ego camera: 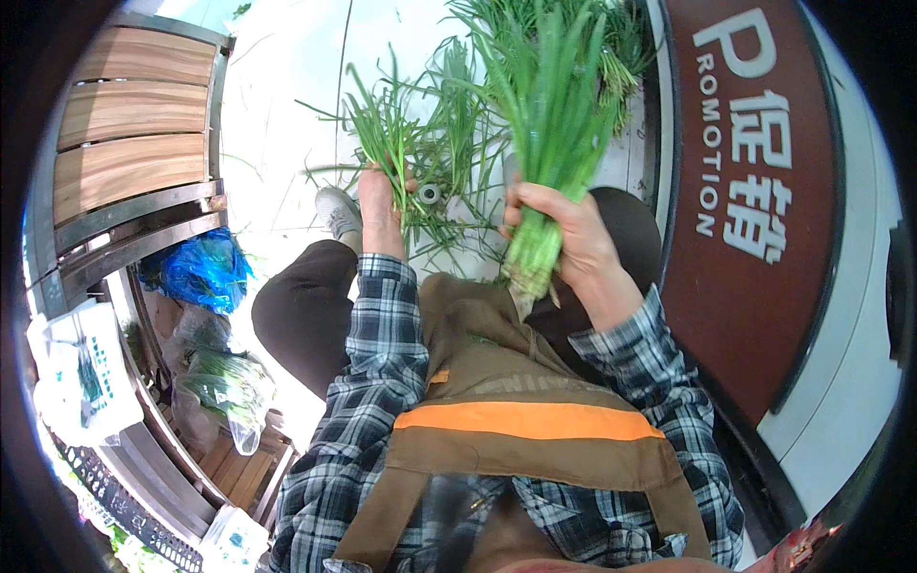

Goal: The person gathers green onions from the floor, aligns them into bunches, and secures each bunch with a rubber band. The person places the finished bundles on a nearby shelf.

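Note:
My right hand (577, 225) is closed around a thick bunch of green leafy stalks, apparently garlic chives (551, 136). The pale stem ends (530, 258) point down toward my lap and the leaves fan upward. My left hand (381, 200) grips a thinner, looser bunch of chives (390, 136), with several leaves splayed sideways. Between the two hands, a small white roll (429, 193) with a dark core lies among scattered chive leaves (458, 236) on the floor. Farther off is a large heap of chives (616, 64), partly hidden behind the right-hand bunch.
A brown signboard with white writing (745, 301) stands close on my right. At left are a slatted wooden rack (136, 107), a blue plastic bag (197, 272) and a clear bag of greens (226, 387). My brown apron (494, 351) covers my lap above the pale tiled floor (286, 86).

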A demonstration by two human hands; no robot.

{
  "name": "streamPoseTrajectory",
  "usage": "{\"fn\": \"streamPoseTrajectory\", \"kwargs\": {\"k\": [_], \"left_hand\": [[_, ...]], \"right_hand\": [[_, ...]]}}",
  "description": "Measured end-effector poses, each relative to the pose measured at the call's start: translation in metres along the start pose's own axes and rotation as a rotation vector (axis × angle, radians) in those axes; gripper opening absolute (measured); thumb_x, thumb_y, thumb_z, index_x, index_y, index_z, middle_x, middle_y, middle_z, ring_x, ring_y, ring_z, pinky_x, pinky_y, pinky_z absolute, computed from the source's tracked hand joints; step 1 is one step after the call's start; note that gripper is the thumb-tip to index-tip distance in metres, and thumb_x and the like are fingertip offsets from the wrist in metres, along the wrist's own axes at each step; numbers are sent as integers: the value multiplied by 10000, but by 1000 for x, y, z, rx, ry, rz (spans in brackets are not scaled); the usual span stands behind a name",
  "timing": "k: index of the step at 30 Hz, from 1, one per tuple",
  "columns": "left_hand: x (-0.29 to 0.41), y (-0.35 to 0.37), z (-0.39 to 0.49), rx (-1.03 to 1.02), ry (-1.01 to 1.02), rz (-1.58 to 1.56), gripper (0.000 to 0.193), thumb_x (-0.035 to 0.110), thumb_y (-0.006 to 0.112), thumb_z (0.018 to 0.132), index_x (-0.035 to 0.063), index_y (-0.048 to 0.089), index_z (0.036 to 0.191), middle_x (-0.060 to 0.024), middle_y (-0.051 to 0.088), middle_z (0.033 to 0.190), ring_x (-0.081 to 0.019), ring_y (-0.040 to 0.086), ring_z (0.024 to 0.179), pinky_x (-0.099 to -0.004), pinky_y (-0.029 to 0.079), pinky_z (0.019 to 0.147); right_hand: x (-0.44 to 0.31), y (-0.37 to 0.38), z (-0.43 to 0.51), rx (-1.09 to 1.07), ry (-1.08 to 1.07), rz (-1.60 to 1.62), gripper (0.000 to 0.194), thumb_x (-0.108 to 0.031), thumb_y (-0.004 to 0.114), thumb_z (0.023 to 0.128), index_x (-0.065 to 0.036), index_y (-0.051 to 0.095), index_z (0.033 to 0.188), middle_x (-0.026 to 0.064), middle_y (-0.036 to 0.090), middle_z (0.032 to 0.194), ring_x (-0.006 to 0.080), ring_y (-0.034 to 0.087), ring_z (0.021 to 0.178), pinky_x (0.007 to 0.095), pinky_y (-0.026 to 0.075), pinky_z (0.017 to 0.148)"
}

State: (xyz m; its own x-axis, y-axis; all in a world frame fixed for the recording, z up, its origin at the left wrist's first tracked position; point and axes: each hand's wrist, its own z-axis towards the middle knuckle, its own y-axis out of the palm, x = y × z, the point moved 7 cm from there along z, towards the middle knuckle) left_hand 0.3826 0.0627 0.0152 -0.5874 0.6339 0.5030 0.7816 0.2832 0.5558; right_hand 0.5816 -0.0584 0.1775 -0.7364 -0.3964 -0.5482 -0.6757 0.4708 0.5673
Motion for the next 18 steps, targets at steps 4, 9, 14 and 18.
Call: {"fn": "streamPoseTrajectory", "kwargs": {"k": [4,9,14,18], "left_hand": [[3,57,-68,47,209,296,129,127,460,977,56,485,873,-46,505,697,-124,445,491,-269,368,388],[-3,121,-154,18,808,1013,254,118,494,962,-74,520,1126,-138,609,907,-214,572,788,-361,468,713],[-19,128,-189,101,930,1312,146,73,512,916,-60,492,972,-264,548,886,-444,540,829,-478,425,723],[-22,129,-202,77,993,1406,136,71,523,903,-48,492,960,-262,542,890,-450,541,846,-497,424,719]], "right_hand": [[31,-9,4,77,-47,-84,198,30,693,795,56,639,984,111,678,828,168,653,643,262,543,552],[48,-12,2,-170,-160,68,290,67,713,776,16,653,1055,67,697,964,156,668,884,286,555,769],[63,-26,1,-180,-247,-3,311,55,688,791,17,649,1098,80,688,1032,168,667,904,298,542,786],[71,-31,0,-139,-217,32,254,76,712,741,17,686,987,73,705,953,155,666,841,281,532,753]]}}
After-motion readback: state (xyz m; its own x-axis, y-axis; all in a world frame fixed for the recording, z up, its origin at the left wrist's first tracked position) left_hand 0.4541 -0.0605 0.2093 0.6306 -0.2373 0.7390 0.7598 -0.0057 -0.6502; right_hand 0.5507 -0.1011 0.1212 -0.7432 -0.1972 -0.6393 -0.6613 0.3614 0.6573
